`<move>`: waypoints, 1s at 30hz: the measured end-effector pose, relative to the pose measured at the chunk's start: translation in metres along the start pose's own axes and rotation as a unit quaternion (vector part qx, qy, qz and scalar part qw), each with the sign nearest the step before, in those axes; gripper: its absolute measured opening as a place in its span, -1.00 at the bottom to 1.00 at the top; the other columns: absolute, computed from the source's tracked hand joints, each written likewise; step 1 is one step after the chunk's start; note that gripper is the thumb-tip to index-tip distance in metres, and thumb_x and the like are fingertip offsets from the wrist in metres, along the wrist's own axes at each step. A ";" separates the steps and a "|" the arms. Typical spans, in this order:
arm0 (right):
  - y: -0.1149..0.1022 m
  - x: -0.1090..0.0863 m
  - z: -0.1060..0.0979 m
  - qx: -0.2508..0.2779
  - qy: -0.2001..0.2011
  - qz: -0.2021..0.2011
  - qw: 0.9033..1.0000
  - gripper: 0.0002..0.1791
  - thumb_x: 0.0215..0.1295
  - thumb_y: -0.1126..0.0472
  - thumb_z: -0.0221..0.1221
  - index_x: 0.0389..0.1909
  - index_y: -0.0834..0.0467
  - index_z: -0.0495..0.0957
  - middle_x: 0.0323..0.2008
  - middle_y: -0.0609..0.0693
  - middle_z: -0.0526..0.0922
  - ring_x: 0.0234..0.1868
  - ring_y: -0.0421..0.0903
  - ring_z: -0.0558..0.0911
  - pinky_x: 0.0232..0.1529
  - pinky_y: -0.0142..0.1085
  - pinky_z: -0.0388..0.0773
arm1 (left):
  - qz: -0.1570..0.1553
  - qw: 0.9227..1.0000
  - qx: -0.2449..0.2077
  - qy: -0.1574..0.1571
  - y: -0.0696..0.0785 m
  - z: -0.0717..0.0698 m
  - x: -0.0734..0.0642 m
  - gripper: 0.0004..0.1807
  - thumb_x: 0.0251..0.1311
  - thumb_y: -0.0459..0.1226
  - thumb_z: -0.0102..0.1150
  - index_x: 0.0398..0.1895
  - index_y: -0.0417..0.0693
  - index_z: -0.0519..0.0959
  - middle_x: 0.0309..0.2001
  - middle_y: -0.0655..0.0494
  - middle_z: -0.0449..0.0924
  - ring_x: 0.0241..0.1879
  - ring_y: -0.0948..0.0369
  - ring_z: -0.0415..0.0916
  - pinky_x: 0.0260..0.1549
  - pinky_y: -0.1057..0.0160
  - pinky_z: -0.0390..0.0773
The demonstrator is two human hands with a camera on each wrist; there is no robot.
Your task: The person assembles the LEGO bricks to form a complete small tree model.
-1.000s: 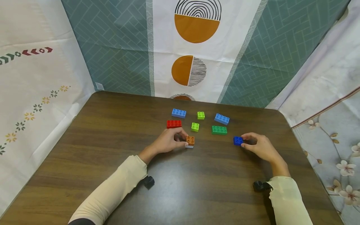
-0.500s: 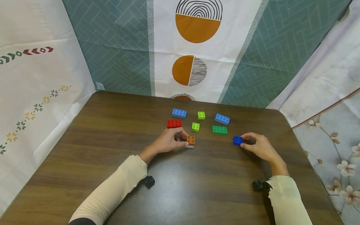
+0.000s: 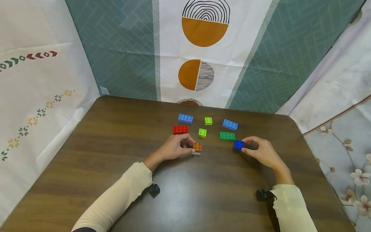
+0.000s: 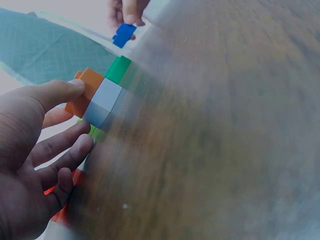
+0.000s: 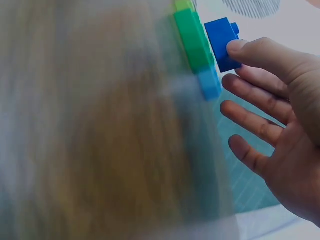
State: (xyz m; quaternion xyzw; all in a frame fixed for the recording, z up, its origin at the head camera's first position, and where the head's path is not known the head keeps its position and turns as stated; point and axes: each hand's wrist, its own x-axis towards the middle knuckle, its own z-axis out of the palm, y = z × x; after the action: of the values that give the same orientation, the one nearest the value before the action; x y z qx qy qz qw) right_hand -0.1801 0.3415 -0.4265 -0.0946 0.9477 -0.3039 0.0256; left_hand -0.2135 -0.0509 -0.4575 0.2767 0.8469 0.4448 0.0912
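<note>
My left hand pinches an orange brick between thumb and forefinger. Beneath the orange brick is a white brick, which rests on the table in the left wrist view. A dark blue brick is pinched by my right hand, its thumb on the near side; in both wrist views it hangs above the table. The other fingers of the right hand are spread loosely. Just behind the dark blue brick lies a green brick.
Behind the hands on the brown table lie a red brick, a blue brick, another blue brick, a lime brick and a second lime brick. Patterned cloths hang around the back and sides.
My right hand has moved left with the dark blue brick, from farther right toward the green brick. The left hand stays on the orange brick. The head view has shifted slightly.
</note>
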 end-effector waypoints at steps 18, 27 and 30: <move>-0.048 0.018 0.024 0.030 -0.011 -0.028 0.999 -0.54 0.32 -0.03 0.38 0.17 0.06 0.62 0.15 0.13 0.70 0.14 0.17 0.63 0.08 0.06 0.63 | 0.008 1.000 -0.008 0.001 -0.001 0.001 0.000 -0.73 0.20 -0.20 0.46 -0.06 0.03 0.64 -0.10 0.08 0.72 -0.28 0.27 0.59 -0.19 0.36 0.65; -0.078 0.027 0.042 0.065 -0.015 -0.039 0.997 -0.59 0.29 0.06 0.41 0.11 0.07 0.64 0.15 0.11 0.70 -0.05 0.08 0.66 -0.12 -0.20 0.60 | -0.004 1.000 -0.002 0.001 -0.001 -0.001 -0.002 -0.71 0.21 -0.19 0.46 -0.04 0.04 0.64 -0.08 0.09 0.72 -0.25 0.25 0.60 -0.17 0.36 0.65; -0.087 0.030 0.046 0.069 -0.013 -0.047 0.996 -0.61 0.27 0.07 0.42 0.09 0.06 0.65 0.11 0.09 0.72 0.01 0.11 0.67 -0.07 -0.15 0.60 | 0.000 1.000 -0.002 0.001 0.000 -0.001 -0.002 -0.71 0.21 -0.18 0.46 -0.04 0.03 0.63 -0.08 0.07 0.72 -0.26 0.26 0.60 -0.19 0.37 0.65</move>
State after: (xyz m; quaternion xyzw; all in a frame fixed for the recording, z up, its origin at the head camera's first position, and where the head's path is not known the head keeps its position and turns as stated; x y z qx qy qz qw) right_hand -0.1907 0.2397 -0.4136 -0.1410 0.9184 -0.3685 0.0303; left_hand -0.2125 -0.0527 -0.4573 0.2760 0.8461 0.4468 0.0907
